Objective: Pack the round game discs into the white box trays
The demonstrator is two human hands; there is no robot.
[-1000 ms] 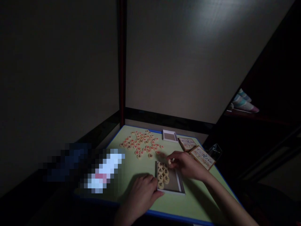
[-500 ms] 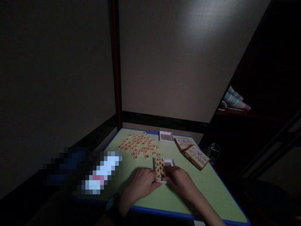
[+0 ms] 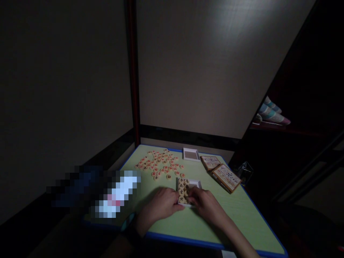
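A small white open box (image 3: 198, 184) sits on the table before me, its left part filled with two columns of round xiangqi pieces (image 3: 181, 192) with dark characters. My left hand (image 3: 164, 202) grips the box's near left corner, thumb along its front side. Inside the box, my right hand (image 3: 204, 203) pinches a xiangqi piece over the second column; the fingers cover much of it. Farther back on the left, loose pieces (image 3: 161, 163) lie scattered, mostly with red characters and some with dark ones.
Another white box tray (image 3: 191, 154) stands at the table's back edge. To its right lie two printed box lids (image 3: 211, 162), (image 3: 226, 177), partly overlapping. A blurred-out bright object (image 3: 118, 195) is at the left. The green table (image 3: 236, 225) has a blue rim, with walls behind.
My right fingers have shifted slightly within the box, over the second column of pieces. My left hand stays at the box's corner. The view has moved a little.
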